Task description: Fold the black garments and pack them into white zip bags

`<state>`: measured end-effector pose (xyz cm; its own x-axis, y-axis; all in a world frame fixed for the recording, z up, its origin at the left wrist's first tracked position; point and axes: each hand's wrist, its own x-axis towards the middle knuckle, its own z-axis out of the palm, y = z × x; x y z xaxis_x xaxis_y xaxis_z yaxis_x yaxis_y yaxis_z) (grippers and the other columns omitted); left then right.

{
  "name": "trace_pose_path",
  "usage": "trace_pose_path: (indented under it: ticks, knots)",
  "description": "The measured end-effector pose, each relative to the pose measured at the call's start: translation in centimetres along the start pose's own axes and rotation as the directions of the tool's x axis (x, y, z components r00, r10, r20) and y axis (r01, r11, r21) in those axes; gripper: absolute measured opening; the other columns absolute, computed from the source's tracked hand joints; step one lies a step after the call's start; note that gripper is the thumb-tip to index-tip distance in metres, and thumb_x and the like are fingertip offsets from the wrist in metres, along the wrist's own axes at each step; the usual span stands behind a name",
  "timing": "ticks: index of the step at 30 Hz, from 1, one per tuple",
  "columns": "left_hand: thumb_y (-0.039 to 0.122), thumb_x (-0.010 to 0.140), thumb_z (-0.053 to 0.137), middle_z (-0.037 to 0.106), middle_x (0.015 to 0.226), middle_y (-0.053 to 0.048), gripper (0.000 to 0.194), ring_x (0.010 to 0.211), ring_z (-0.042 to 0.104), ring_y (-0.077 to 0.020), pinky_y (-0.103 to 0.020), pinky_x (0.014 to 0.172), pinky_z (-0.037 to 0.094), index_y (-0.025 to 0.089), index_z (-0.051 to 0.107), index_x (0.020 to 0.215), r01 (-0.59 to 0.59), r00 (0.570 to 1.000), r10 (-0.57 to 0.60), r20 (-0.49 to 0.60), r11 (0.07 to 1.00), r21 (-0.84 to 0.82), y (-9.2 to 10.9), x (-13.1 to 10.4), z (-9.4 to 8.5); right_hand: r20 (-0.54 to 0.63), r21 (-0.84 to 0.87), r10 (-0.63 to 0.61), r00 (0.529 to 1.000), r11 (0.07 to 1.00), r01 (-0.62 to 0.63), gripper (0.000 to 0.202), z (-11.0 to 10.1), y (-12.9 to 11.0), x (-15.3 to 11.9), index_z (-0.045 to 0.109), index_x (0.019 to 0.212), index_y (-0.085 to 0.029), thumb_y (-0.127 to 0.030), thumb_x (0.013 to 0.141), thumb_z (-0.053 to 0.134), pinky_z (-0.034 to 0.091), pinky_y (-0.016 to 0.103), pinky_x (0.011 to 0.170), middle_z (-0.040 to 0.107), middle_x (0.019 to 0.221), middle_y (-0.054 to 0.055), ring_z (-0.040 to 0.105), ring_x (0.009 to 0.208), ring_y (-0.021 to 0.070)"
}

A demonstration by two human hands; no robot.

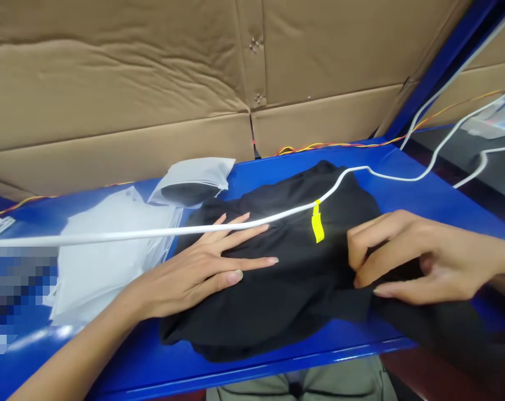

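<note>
A black cloth garment (277, 301) lies bunched on the blue tabletop in front of me. My left hand (210, 267) rests flat on its left part, with the fingers spread. At the garment's right side, my right hand (423, 256) has curled fingers and the thumb close together, gripping the dark fabric. Some of that fabric trails below the hand, over the table's front edge. A white cord (219, 228) crosses the view above the garment and passes just beyond my left fingertips. A yellow tag (317, 227) hangs from this cord.
White plastic bags (106, 250) are stacked on the left. Another bag (194, 181) with something dark inside lies behind the garment. Cardboard (152, 83) forms the back wall, with thin red-yellow wires (340, 145) along its base. A clear plastic box (495, 120) sits at far right.
</note>
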<state>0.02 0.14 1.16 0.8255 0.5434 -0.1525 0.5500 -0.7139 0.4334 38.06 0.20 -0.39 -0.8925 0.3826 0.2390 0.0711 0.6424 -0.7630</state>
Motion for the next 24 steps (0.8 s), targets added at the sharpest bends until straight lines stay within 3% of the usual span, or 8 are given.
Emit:
trace_pose_path:
  ticks: [5, 9, 13, 16, 18, 21, 23, 24]
  knots:
    - [0.050, 0.115, 0.039, 0.025, 0.179, 0.013, 0.043, 0.168, 0.016, -0.0365, -0.067, 0.134, 0.016, 0.055, 0.048, 0.157, 0.004, 1.000, -0.004, -0.006, 1.000, -0.015, 0.0, 0.0, -0.1, -0.141, 0.034, 0.074, 0.987, 0.997, -0.070, 0.018, -1.2, -0.2, -0.4, 0.084, 0.107, -0.024, -0.014, 0.097, 0.073, 0.055, 0.021, 0.065, 0.077, 0.092, 0.003, 0.073, 0.075, 0.0132]
    - [0.048, 0.115, 0.040, 0.028, 0.178, 0.012, 0.043, 0.168, 0.017, -0.0366, -0.066, 0.134, 0.016, 0.054, 0.049, 0.156, 0.012, 1.000, -0.013, -0.015, 1.000, -0.010, 0.1, 0.1, -0.1, -0.227, -0.016, 0.038, 0.973, 0.999, -0.043, 0.027, -2.1, -0.1, -1.2, 0.083, 0.117, -0.031, -0.014, 0.099, 0.071, 0.057, 0.023, 0.068, 0.077, 0.097, 0.003, 0.074, 0.081, 0.0149]
    - [0.047, 0.114, 0.042, 0.027, 0.178, 0.012, 0.043, 0.168, 0.018, -0.0368, -0.066, 0.134, 0.016, 0.054, 0.050, 0.156, 0.009, 1.000, -0.009, -0.018, 1.000, -0.008, 0.3, 0.1, -0.1, 0.011, -0.055, -0.003, 1.000, 0.998, 0.003, 0.031, -2.3, -0.3, -1.7, 0.081, 0.124, -0.027, -0.014, 0.106, 0.059, 0.056, 0.022, 0.070, 0.075, 0.099, 0.005, 0.072, 0.079, 0.0126]
    - [0.048, 0.115, 0.042, 0.024, 0.179, 0.012, 0.043, 0.168, 0.016, -0.0369, -0.067, 0.134, 0.016, 0.056, 0.048, 0.157, -0.003, 1.000, 0.003, -0.015, 1.000, 0.021, 0.4, 0.1, 0.0, 0.218, -0.095, 0.006, 0.976, 0.995, 0.015, 0.026, -1.8, -0.7, -1.0, 0.082, 0.114, -0.027, -0.013, 0.104, 0.063, 0.056, 0.022, 0.075, 0.075, 0.096, 0.004, 0.070, 0.081, 0.0129]
    - [0.048, 0.114, 0.044, 0.021, 0.180, 0.012, 0.044, 0.168, 0.015, -0.0380, -0.070, 0.133, 0.013, 0.058, 0.047, 0.157, -0.033, 0.999, 0.034, -0.012, 0.998, 0.059, 0.4, 0.1, 0.2, 0.240, -0.111, 0.010, 0.971, 0.994, 0.018, 0.013, -1.2, -0.6, -0.2, 0.083, 0.100, -0.026, -0.023, 0.101, 0.070, 0.058, 0.027, 0.083, 0.073, 0.094, 0.004, 0.069, 0.087, 0.0160]
    - [0.054, 0.109, 0.054, 0.017, 0.181, 0.007, 0.062, 0.168, 0.014, -0.0401, -0.071, 0.133, 0.010, 0.054, 0.029, 0.166, -0.068, 0.997, 0.070, -0.015, 0.993, 0.096, 0.2, 0.1, 0.4, 0.026, -0.166, 0.019, 0.999, 0.986, -0.015, 0.019, 0.1, 0.3, 0.6, 0.081, 0.098, -0.025, -0.041, 0.099, 0.072, 0.058, 0.036, 0.101, 0.073, 0.115, 0.010, 0.070, 0.110, 0.0235]
    - [0.060, 0.105, 0.059, 0.019, 0.181, 0.000, 0.085, 0.168, 0.013, -0.0399, -0.070, 0.133, 0.011, 0.045, 0.008, 0.172, -0.053, 0.998, 0.055, -0.025, 0.993, 0.103, 0.2, 0.2, 0.6, -0.183, -0.297, 0.045, 0.982, 0.950, -0.099, 0.029, 0.9, 1.3, 0.8, 0.078, 0.124, -0.025, -0.041, 0.100, 0.071, 0.054, 0.042, 0.113, 0.069, 0.138, 0.013, 0.066, 0.129, 0.0276]
    - [0.062, 0.105, 0.059, 0.020, 0.181, -0.002, 0.090, 0.168, 0.013, -0.0401, -0.070, 0.133, 0.012, 0.042, 0.003, 0.172, -0.042, 0.999, 0.045, -0.026, 0.993, 0.108, 0.2, 0.2, 0.7, -0.216, -0.373, 0.042, 0.976, 0.920, -0.122, 0.042, 1.3, 1.8, 0.8, 0.071, 0.139, -0.025, -0.040, 0.100, 0.071, 0.048, 0.049, 0.120, 0.063, 0.151, 0.015, 0.059, 0.141, 0.0311]
